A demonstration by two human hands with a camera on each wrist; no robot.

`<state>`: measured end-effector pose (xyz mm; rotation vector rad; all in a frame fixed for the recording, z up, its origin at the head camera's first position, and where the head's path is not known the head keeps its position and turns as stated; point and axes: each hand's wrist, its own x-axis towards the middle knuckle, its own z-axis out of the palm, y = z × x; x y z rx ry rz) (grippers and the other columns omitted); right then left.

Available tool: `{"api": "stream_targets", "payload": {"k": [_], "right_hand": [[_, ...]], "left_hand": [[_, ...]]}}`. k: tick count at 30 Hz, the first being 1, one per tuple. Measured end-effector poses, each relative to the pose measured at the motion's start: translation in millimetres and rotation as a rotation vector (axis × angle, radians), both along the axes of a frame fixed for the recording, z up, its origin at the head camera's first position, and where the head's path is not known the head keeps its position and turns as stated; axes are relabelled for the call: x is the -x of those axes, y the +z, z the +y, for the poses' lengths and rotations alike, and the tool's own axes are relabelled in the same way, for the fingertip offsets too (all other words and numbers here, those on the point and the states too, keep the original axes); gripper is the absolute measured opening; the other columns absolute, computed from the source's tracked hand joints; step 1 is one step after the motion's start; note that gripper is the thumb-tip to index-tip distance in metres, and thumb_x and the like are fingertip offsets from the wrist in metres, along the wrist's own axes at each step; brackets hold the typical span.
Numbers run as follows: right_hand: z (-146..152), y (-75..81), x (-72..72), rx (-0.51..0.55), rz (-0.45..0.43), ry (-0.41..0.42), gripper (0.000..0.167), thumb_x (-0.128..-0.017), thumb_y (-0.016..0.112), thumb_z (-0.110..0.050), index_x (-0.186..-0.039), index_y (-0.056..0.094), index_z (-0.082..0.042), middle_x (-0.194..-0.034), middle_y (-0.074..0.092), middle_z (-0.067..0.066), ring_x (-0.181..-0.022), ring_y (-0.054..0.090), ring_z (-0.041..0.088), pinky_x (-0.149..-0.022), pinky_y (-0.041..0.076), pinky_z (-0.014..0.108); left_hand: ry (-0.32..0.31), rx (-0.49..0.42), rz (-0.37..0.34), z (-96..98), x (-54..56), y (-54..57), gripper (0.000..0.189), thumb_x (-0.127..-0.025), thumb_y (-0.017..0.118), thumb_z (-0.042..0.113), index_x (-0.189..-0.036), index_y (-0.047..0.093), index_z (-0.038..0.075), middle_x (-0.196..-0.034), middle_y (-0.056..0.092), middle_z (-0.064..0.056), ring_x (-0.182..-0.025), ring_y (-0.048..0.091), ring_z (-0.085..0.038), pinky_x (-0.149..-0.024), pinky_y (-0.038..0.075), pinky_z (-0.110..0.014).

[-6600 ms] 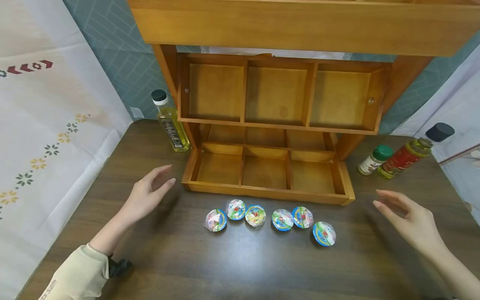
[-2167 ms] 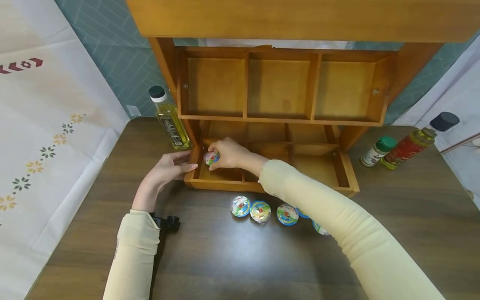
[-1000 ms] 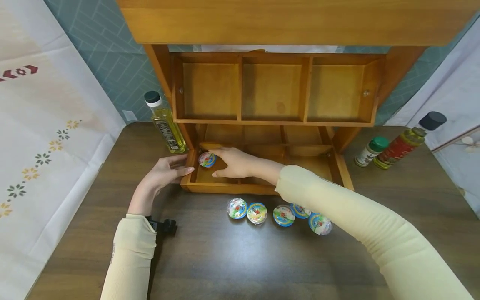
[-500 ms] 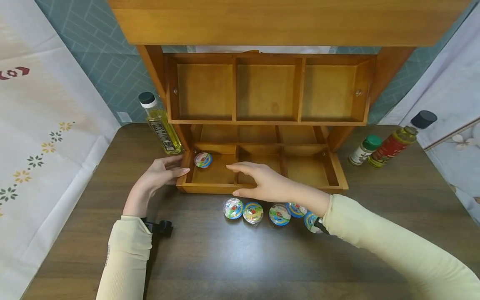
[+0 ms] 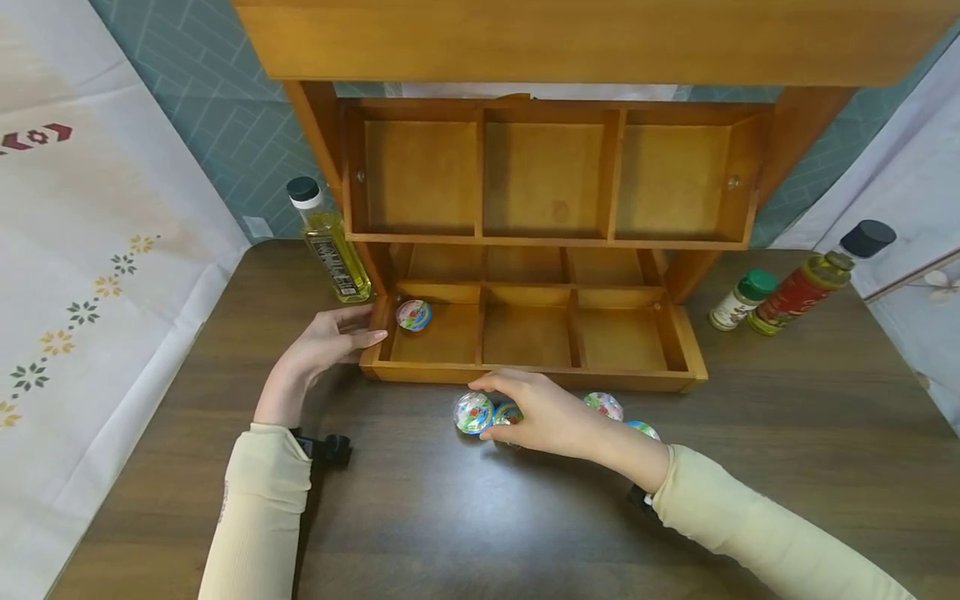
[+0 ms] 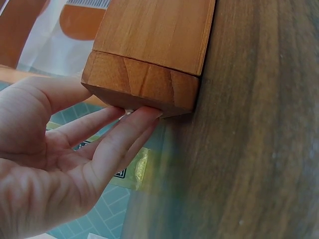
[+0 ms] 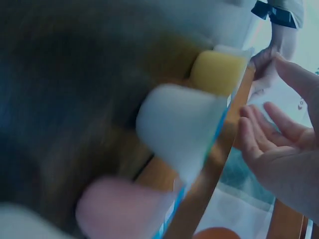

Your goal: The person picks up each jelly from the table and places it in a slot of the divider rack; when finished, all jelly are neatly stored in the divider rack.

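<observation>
My left hand (image 5: 318, 346) touches the left end of the wooden rack's lower tray (image 5: 525, 377). In the left wrist view its extended fingers (image 6: 124, 132) rest against the wood. One small jelly cup with a printed foil lid (image 5: 413, 316) sits in the tray's left compartment, at its back left. My right hand (image 5: 547, 417) is over the row of cups in front of the tray, thumb and fingers spread apart. A cup (image 5: 473, 413) lies just beyond its fingertips, and another (image 5: 507, 410) is partly covered by them. The right wrist view shows yellow (image 7: 217, 72), white (image 7: 174, 122) and pink (image 7: 122, 209) cups.
Two more cups (image 5: 602, 406) (image 5: 643, 429) show behind the right forearm. An oil bottle (image 5: 335, 254) stands left of the rack. A green-capped jar (image 5: 742, 300) and a red-labelled bottle (image 5: 798, 292) stand to its right. The three-compartment upper tray (image 5: 551, 179) overhangs the lower one.
A jelly cup went from the table into the left compartment, and my right hand let go of it. That hand then drew back over the row. My left hand came to the tray's side and stayed.
</observation>
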<state>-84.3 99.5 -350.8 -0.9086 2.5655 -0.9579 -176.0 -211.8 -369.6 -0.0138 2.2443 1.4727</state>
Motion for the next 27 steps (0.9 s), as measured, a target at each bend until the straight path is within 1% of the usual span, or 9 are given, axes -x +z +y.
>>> {"api": "stream_targets", "payload": {"k": [3,5,9,13,18,23,27], "right_hand": [[-5.8,-6.6,-1.6,-0.029,0.03,-0.009,0.054,-0.079,0.076,-0.027,-0.127,0.056,-0.011,-0.126,0.056,0.001,-0.112,0.054,0.013,-0.091,0.047,0.029],[-9.8,-10.6,-2.9,-0.043,0.062,-0.013,0.053,-0.079,0.076,-0.027,-0.126,0.056,-0.011,-0.125,0.056,0.002,-0.111,0.055,0.016,-0.091,0.047,0.031],[-16.7,-17.5,-5.1,-0.064,0.117,-0.033,0.054,-0.078,0.076,-0.026,-0.127,0.056,-0.011,-0.125,0.057,0.003,-0.117,0.052,0.019,-0.096,0.044,0.036],[-20.9,-21.4,-4.7,-0.074,0.14,-0.05,0.056,-0.078,0.077,-0.025,-0.128,0.056,-0.009,-0.126,0.057,0.003,-0.119,0.051,0.019,-0.099,0.042,0.036],[-23.7,-19.6,-2.0,-0.076,0.128,-0.041,0.056,-0.078,0.077,-0.024,-0.127,0.056,-0.005,-0.126,0.057,0.007,-0.118,0.052,0.021,-0.098,0.043,0.036],[-25.1,-17.2,1.5,-0.084,0.076,-0.032,0.057,-0.076,0.078,-0.021,-0.126,0.057,-0.003,-0.126,0.057,0.01,-0.118,0.052,0.024,-0.099,0.042,0.037],[-26.1,-16.5,4.4,-0.093,0.051,-0.018,0.057,-0.075,0.079,-0.021,-0.124,0.058,0.0,-0.124,0.057,0.011,-0.115,0.053,0.025,-0.098,0.043,0.037]], "left_hand": [[-0.003,-0.008,-0.003,0.6,-0.3,1.2,0.069,-0.09,0.063,0.02,-0.147,0.026,0.003,-0.142,0.039,-0.023,-0.122,0.047,-0.034,-0.086,0.051,-0.04],[-0.004,-0.012,-0.007,0.7,-0.3,1.6,0.069,-0.091,0.063,0.019,-0.147,0.026,0.003,-0.141,0.04,-0.023,-0.122,0.047,-0.034,-0.087,0.05,-0.041],[-0.002,-0.017,-0.006,1.1,-0.1,1.3,0.07,-0.09,0.063,0.02,-0.147,0.026,0.002,-0.142,0.039,-0.023,-0.122,0.047,-0.034,-0.088,0.05,-0.042],[0.0,-0.019,0.002,1.0,0.2,0.5,0.069,-0.09,0.063,0.02,-0.146,0.026,0.001,-0.142,0.038,-0.023,-0.122,0.047,-0.034,-0.089,0.05,-0.042],[0.001,-0.027,0.004,0.6,0.5,-0.2,0.069,-0.09,0.063,0.019,-0.146,0.027,0.001,-0.142,0.04,-0.023,-0.121,0.047,-0.034,-0.088,0.05,-0.042],[0.003,-0.029,0.003,0.9,0.3,0.0,0.069,-0.09,0.064,0.019,-0.146,0.027,0.001,-0.141,0.041,-0.023,-0.12,0.049,-0.033,-0.088,0.05,-0.042],[0.002,-0.028,0.0,0.7,0.2,0.0,0.069,-0.09,0.064,0.019,-0.146,0.027,0.001,-0.14,0.041,-0.023,-0.118,0.05,-0.033,-0.087,0.05,-0.041]]}}
